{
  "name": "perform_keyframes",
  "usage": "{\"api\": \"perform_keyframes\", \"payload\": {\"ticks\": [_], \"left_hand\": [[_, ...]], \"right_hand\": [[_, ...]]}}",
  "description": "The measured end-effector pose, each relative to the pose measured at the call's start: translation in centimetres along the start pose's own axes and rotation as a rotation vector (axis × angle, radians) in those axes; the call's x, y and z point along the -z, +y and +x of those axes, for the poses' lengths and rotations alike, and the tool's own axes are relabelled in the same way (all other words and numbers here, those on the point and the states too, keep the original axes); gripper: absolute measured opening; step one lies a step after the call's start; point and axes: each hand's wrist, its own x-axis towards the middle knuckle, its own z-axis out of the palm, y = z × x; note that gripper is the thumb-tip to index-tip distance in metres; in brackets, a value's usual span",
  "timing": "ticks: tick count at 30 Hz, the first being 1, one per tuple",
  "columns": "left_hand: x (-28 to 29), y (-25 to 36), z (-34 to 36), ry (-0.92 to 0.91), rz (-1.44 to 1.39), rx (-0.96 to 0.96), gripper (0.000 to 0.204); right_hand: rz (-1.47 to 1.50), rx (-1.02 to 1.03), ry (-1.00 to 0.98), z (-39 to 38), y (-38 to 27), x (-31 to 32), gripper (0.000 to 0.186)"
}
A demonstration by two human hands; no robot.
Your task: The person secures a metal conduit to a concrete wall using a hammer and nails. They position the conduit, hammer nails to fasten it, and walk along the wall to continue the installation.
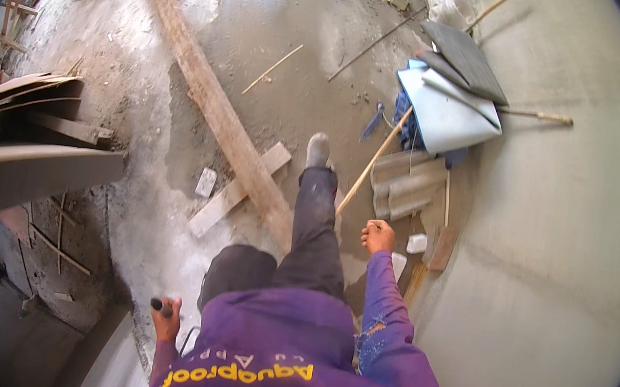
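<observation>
My left hand (168, 324) is low at the left, beside my purple shirt (264, 374). Its fingers wrap round a dark, round-ended handle (160, 305); the rest of that tool is hidden. A thin curved piece of metal (189, 341) shows between this hand and the shirt, and I cannot tell whether it belongs to the handle. Out in front on the right, my right hand (379, 237) is closed with the fingers curled in. Whatever it may hold is too small to make out. A thin wooden pole (372, 164) slants across the floor just beyond this hand.
A long plank (207, 88) crosses the wet floor over a shorter board (227, 203). White blocks (206, 182) lie nearby. Against the right wall (557, 201) are corrugated sheet pieces (408, 184) and a pale blue sheet (451, 114). Sheets of board (27, 101) stick out at the left.
</observation>
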Motion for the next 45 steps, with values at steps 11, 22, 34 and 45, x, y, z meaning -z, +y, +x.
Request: {"api": "perform_keyframes", "payload": {"ticks": [11, 22, 34, 45], "left_hand": [[-14.0, 19.2, 14.7, -0.129, 0.341, 0.596, 0.044], [-26.7, 36.7, 29.7, -0.234, -0.074, 0.790, 0.009], [-31.8, 39.9, 41.3, -0.215, -0.180, 0.392, 0.016], [-39.1, 51.4, 53.9, -0.604, 0.010, -0.316, 0.030]], "right_hand": [[-0.617, 0.533, -0.055, 51.6, -14.8, -26.2, 0.020], [-0.723, 0.138, 0.121, 70.9, -26.6, -38.4, 0.038], [-0.386, 0.730, -0.025, 64.4, -23.5, -32.1, 0.037], [-0.145, 0.424, -0.266, 41.4, -23.3, -21.3, 0.036]]}}
